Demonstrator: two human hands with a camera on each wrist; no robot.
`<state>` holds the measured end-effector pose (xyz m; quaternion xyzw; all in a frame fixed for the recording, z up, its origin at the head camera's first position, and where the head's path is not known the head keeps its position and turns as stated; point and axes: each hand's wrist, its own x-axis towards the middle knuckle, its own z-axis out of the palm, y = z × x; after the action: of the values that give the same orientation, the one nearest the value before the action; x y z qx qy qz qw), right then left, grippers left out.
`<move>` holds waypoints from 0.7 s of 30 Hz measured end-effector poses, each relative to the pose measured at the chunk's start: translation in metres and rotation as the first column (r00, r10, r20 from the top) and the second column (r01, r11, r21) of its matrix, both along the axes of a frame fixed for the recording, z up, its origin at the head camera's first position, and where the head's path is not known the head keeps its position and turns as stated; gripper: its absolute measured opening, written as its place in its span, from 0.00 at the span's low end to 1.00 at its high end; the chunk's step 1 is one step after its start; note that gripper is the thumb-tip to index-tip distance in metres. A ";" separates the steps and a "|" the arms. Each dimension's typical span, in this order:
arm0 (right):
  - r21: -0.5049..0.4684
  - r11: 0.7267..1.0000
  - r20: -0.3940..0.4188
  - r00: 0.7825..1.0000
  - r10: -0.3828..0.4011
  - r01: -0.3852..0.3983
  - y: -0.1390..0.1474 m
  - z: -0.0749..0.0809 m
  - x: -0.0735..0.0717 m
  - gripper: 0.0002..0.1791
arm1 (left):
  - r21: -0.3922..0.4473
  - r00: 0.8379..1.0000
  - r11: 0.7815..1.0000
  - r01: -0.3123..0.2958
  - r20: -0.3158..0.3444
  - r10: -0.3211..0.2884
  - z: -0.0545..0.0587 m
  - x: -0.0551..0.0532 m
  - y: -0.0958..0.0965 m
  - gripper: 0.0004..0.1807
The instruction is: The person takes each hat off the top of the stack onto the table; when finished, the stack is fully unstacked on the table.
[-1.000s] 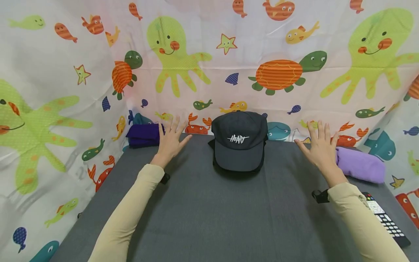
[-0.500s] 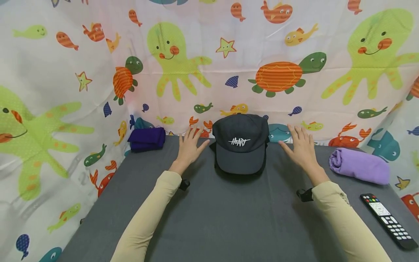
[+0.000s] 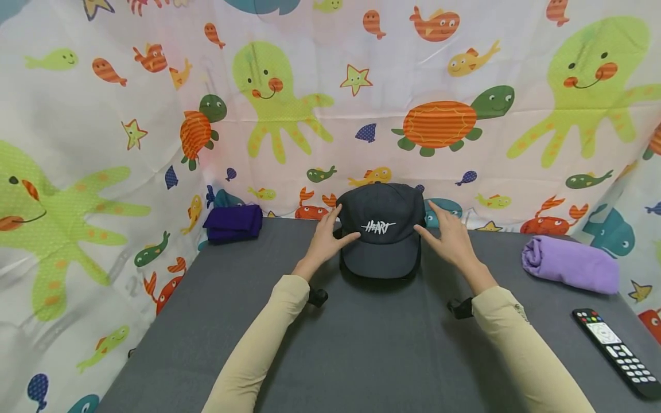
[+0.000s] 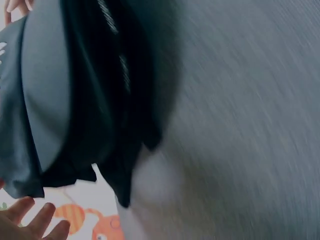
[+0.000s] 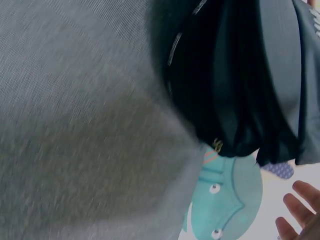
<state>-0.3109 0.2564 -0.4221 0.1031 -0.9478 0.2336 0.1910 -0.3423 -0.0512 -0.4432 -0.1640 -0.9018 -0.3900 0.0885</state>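
A black cap (image 3: 381, 261) with white "HEART" lettering sits upright at the back middle of the table, its brim facing me. My left hand (image 3: 325, 240) is at the cap's left side, and the thumb overlaps its front edge in the head view. On the other side, my right hand (image 3: 451, 236) has its thumb close to the crown. Fingers on both hands look extended and spread. In the left wrist view, the left fingers (image 4: 42, 220) lie a little apart from the cap (image 4: 47, 90). The right wrist view likewise has the right fingers (image 5: 300, 207) beside the cap (image 5: 280, 65).
A folded dark purple cloth (image 3: 233, 222) lies at the back left of the grey table (image 3: 382, 355). At the right are a rolled lilac cloth (image 3: 570, 265) and a black remote control (image 3: 617, 351). A sea-animal printed curtain (image 3: 320, 103) encloses the back and sides.
Both hands have moved inward from the sides, the left going right and the right going left, until they flank the cap. The cap stays in place on the table; the view has tilted slightly.
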 end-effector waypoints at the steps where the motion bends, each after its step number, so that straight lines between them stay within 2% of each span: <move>1: -0.013 1.000 0.005 1.000 0.003 -0.003 -0.003 0.000 0.000 0.42 | 0.025 1.000 1.000 0.000 0.020 -0.001 0.000 0.000 0.002 0.50; 5: -0.067 0.997 0.019 0.999 0.028 -0.027 -0.011 0.002 -0.001 0.43 | 0.105 0.999 0.994 -0.007 0.046 0.002 0.002 -0.002 0.010 0.51; 9: -0.135 0.989 0.061 0.996 0.069 -0.060 -0.017 0.003 -0.001 0.46 | 0.138 0.999 0.990 -0.022 0.048 0.016 0.004 -0.004 0.014 0.51; 15: -0.261 0.959 0.098 0.986 0.138 -0.108 -0.024 0.001 -0.002 0.49 | 0.165 0.998 0.985 -0.044 0.052 0.036 0.003 -0.007 0.018 0.51; 21: -0.280 0.957 0.125 0.986 0.111 -0.072 -0.030 -0.001 -0.001 0.49 | 0.189 0.997 0.980 -0.068 0.049 0.060 0.005 -0.004 0.020 0.51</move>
<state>-0.3123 0.2262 -0.4226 0.1030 -0.9115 0.3778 0.1257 -0.3468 -0.0311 -0.4386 -0.1172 -0.8669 -0.4747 0.0970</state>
